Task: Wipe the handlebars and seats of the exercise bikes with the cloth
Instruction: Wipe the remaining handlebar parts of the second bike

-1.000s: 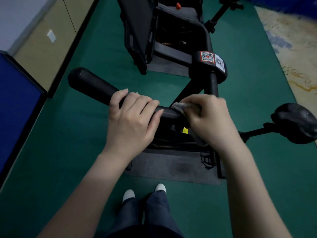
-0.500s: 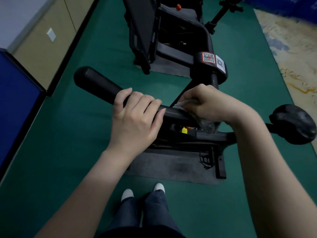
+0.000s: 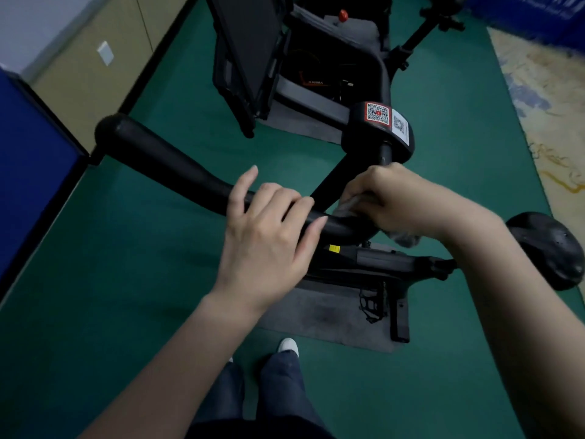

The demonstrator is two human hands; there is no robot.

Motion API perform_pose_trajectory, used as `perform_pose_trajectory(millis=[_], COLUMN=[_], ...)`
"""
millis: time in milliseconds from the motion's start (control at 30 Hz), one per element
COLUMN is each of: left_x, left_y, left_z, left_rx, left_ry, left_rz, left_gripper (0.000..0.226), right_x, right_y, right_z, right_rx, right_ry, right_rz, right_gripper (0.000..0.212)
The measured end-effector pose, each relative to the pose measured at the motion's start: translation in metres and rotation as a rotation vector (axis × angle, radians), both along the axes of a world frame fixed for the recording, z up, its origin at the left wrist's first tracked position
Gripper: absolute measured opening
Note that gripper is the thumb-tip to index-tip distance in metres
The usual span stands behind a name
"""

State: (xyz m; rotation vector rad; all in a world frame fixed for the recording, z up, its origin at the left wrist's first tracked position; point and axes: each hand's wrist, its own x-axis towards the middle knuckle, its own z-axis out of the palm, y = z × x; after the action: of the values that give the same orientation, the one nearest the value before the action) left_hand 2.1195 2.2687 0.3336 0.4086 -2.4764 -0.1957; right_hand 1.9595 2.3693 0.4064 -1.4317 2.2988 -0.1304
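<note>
L hand (image 3: 266, 245) now loose on handlebar (image 3: 167, 163)

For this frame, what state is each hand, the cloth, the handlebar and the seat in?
left hand: fingers straight, resting on the handlebar
right hand: grips the cloth against the handlebar
cloth: bunched, one end hanging below the right hand
handlebar: left end bare
seat: untouched, nothing on it

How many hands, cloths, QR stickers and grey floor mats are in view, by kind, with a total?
Hands: 2 (left hand, right hand)
Cloth: 1
QR stickers: 2 (red-edged sticker, white sticker)
Grey mats: 2 (near mat, far mat)
Total: 7
</note>
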Motion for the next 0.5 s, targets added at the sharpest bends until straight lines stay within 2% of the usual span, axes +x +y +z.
perform_pose_trajectory(millis=[133, 233, 367, 500], left_x=[-0.007, -0.008, -0.009, -0.009], left_y=[0.011, 0.013, 0.013, 0.015], left_z=[-0.003, -0.003, -0.003, -0.004], left_rx=[0.044, 0.038, 0.034, 0.019], left_ry=[-0.025, -0.037, -0.018, -0.017], left_rz=[0.026, 0.050, 0.072, 0.083], left_gripper=[0.030, 0.030, 0.026, 0.028], right_x=[0.001, 0.015, 0.022, 0.071], right_y=[0.016, 0.034, 0.047, 0.040], right_z=[-0.012, -0.034, -0.066, -0.098], right_rx=[-0.234, -0.492, -0.869, -1.217], right_ry=[0.053, 0.034, 0.186, 0.082], right_rz=[0.061, -0.028, -0.363, -0.680], right_gripper=[0.020, 0.021, 0.017, 0.020])
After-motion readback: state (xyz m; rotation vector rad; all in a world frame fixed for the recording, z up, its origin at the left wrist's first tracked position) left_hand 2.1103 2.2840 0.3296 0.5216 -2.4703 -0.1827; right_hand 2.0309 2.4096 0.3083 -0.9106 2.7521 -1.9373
